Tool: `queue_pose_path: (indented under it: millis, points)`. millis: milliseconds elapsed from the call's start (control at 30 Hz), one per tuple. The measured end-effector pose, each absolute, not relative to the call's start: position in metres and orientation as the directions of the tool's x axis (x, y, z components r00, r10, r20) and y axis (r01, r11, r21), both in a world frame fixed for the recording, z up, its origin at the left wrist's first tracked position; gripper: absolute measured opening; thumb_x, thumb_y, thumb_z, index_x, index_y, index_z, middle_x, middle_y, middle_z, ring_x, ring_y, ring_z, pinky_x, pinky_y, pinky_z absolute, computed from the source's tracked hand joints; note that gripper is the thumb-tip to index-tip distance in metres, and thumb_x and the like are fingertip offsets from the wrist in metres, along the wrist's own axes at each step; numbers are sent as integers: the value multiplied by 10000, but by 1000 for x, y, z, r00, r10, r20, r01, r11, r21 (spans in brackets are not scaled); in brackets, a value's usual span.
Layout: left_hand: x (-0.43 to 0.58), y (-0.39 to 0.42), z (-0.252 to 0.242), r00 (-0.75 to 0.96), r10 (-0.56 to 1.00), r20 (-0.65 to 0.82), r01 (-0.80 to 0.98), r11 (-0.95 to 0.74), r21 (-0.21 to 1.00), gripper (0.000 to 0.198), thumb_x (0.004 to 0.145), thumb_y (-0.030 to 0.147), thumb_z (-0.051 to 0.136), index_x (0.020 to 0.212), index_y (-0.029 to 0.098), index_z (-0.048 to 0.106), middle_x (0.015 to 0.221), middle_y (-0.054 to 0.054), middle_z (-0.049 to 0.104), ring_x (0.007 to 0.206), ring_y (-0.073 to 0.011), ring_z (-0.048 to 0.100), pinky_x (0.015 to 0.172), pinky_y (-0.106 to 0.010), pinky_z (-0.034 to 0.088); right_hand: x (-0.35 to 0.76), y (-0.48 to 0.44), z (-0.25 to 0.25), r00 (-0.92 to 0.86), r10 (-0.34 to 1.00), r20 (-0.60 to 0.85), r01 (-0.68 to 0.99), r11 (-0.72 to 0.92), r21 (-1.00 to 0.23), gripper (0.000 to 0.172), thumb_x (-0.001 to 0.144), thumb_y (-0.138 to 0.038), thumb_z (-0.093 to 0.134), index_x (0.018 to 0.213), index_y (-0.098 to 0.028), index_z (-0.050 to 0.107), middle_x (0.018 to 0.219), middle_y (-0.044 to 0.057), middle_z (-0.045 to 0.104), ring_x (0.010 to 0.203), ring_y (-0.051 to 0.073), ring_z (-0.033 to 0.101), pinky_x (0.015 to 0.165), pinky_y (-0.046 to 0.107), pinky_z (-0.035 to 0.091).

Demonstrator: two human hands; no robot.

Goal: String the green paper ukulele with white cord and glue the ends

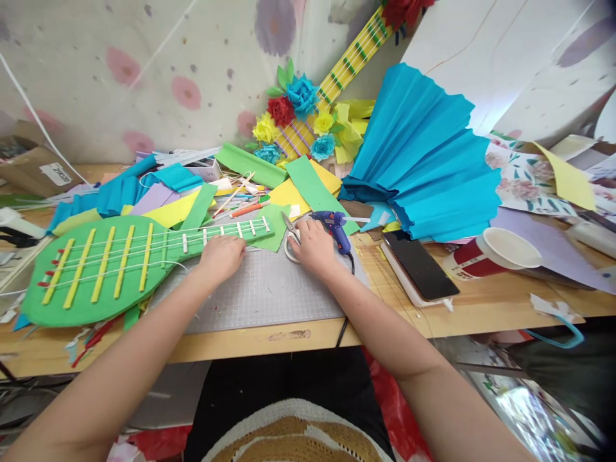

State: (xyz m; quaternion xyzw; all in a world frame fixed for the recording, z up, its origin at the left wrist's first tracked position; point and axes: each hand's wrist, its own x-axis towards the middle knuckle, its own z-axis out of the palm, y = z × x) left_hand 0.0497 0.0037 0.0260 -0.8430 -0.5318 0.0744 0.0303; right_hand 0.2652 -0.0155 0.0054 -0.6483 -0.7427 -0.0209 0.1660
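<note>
A green toy lute [103,269] with yellow strips, white frets and white strings lies on the left, its neck pointing right. My left hand [222,258] is closed at the lower edge of its neck, fingertips partly hidden. A loose white string end shows close by. My right hand [315,247] is closed around the white handles of a pair of scissors [289,223], whose blades point up and to the left. Just beyond that hand rests a blue glue gun [337,230]. Beneath both hands is a grey cutting mat [269,289].
Behind stand a yellow lute with paper flowers [303,96] and a fan of pleated blue paper [428,160]. To the right are a phone [421,266] and a red-and-white paper cup [495,253]. Coloured paper scraps [168,205] and pens [248,208] are heaped at the back.
</note>
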Motion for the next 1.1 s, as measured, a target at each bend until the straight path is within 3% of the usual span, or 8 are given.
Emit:
queue_pose_path:
  millis: [133, 267, 367, 467, 600, 700, 867, 1100]
  points:
    - [53, 5, 27, 425, 903, -61, 891, -429, -147, 232, 873, 236, 425, 900, 141, 635, 969, -139, 688, 970, -297, 620, 841, -412, 421, 266, -16, 5, -125, 938, 322, 933, 222, -283, 251, 896, -330, 468, 1050, -155, 560, 1048, 122, 597, 1019, 257, 487, 810, 347, 408]
    - [65, 3, 32, 402, 895, 194, 915, -400, -51, 219, 892, 226, 390, 932, 150, 592, 962, -140, 646, 988, -294, 583, 844, -418, 419, 265, -16, 8, -162, 934, 317, 819, 307, -485, 205, 848, -292, 531, 1009, -173, 577, 1049, 92, 599, 967, 225, 529, 824, 346, 429]
    - [79, 4, 36, 389, 870, 304, 908, -418, 32, 185, 894, 215, 391, 922, 156, 564, 1002, -143, 614, 1016, -286, 559, 840, -398, 425, 261, -12, 14, -240, 930, 279, 678, 366, -637, 368, 788, -233, 578, 1148, -171, 531, 1166, 90, 557, 771, 149, 562, 775, 327, 468]
    - [95, 7, 37, 347, 904, 251, 919, -381, 100, 215, 920, 217, 340, 973, 145, 536, 987, -141, 626, 959, -275, 595, 794, -384, 439, 255, -4, 20, -324, 908, 265, 590, 413, -694, 559, 746, -155, 557, 1293, -187, 443, 1299, 109, 494, 733, 123, 570, 776, 330, 491]
    - [110, 13, 32, 311, 941, 133, 930, -330, 160, 265, 947, 252, 284, 1065, 154, 500, 968, -123, 660, 928, -268, 639, 722, -356, 453, 245, 10, 25, -400, 873, 280, 557, 474, -682, 748, 670, -40, 486, 1392, -184, 355, 1413, 119, 423, 944, 166, 582, 884, 346, 477]
    - [112, 19, 27, 301, 946, 123, 930, -320, 179, 277, 945, 267, 302, 1142, 155, 461, 1036, -127, 669, 953, -267, 646, 731, -351, 459, 239, 20, 27, -408, 889, 209, 572, 427, -700, 797, 630, -4, 451, 1409, -138, 341, 1339, 128, 514, 973, 182, 590, 894, 350, 475]
    - [108, 24, 24, 250, 962, 112, 925, -272, 266, 322, 932, 305, 362, 1213, 150, 392, 1038, -127, 685, 936, -257, 661, 743, -342, 461, 240, 30, 27, -398, 911, 106, 624, 354, -696, 616, 657, -31, 483, 1265, -130, 516, 1145, 95, 652, 903, 174, 622, 826, 310, 485]
    - [114, 24, 23, 244, 968, 51, 938, -249, 243, 338, 939, 348, 346, 1225, 174, 395, 931, -115, 705, 887, -269, 674, 729, -357, 451, 253, 39, 15, -345, 935, 84, 677, 310, -667, 226, 737, -102, 568, 932, -153, 669, 848, 31, 707, 790, 136, 626, 751, 245, 445]
